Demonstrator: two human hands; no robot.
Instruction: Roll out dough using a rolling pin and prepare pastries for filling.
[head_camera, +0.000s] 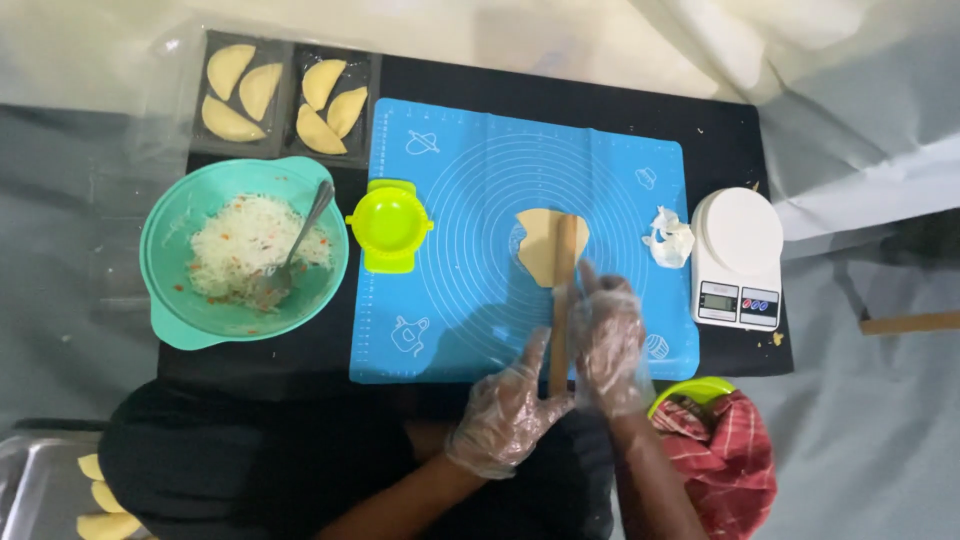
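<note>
A wooden rolling pin is pressed between the flat, open left hand and right hand, over dough on the blue mat; a green bowl sits at nine o'clock.

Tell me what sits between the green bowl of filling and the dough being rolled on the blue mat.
In the head view, the yellow-green dumpling press sits between the green bowl and the dough, straddling the blue mat's left edge.

Two black rectangular packaging trays side by side at the table's far left corner — clear lids open behind. White kitchen scale at the right edge — small grey display screen on its near face, beside dark buttons.
</note>
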